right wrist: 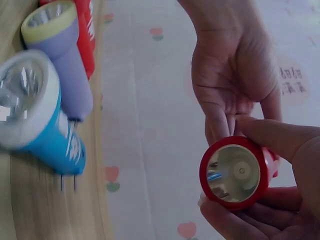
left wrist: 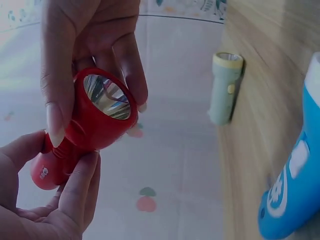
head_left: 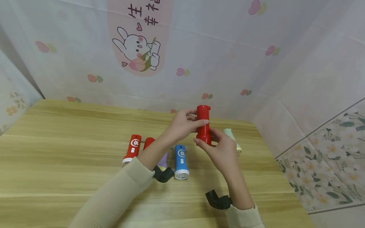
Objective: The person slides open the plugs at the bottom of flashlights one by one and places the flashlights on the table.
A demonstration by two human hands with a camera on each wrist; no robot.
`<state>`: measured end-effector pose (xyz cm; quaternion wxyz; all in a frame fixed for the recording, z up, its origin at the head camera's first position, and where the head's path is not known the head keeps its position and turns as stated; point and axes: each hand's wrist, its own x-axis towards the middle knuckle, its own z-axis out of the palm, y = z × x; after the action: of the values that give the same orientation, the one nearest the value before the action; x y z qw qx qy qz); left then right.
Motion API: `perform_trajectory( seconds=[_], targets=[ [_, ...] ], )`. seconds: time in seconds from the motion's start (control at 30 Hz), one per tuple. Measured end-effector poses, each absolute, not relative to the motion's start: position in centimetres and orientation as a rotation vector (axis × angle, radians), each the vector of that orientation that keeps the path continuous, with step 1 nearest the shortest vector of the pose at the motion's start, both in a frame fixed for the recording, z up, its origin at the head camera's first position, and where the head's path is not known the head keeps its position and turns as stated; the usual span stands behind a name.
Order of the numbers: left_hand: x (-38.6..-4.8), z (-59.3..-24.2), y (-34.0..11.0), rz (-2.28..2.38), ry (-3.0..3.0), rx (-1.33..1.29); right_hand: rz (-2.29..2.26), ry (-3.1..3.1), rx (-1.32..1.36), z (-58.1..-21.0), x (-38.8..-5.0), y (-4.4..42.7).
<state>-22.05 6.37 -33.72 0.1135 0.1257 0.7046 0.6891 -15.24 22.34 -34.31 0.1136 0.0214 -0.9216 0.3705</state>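
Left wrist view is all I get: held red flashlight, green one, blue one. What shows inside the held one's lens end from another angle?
Observer: In the right wrist view, a small round spot, probably the bulb, shows inside the held red flashlight.
Operator: Anything beside the blue one?
Observer: Yes, a purple flashlight lies to the left of the blue flashlight in the head view.
Operator: Any red one lying on the table?
Observer: Yes, a white-rimmed red flashlight lies leftmost of the flashlights in the head view.
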Motion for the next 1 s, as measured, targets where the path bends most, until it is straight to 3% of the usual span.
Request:
perform_trajectory(
  seconds=[1.0],
  targets=[
    [-17.6, -32.2, 0.0, 1.914, 2.184, 0.709, 1.59, -2.665, 0.422, -33.9, -13.6, 19.9]
  ],
)
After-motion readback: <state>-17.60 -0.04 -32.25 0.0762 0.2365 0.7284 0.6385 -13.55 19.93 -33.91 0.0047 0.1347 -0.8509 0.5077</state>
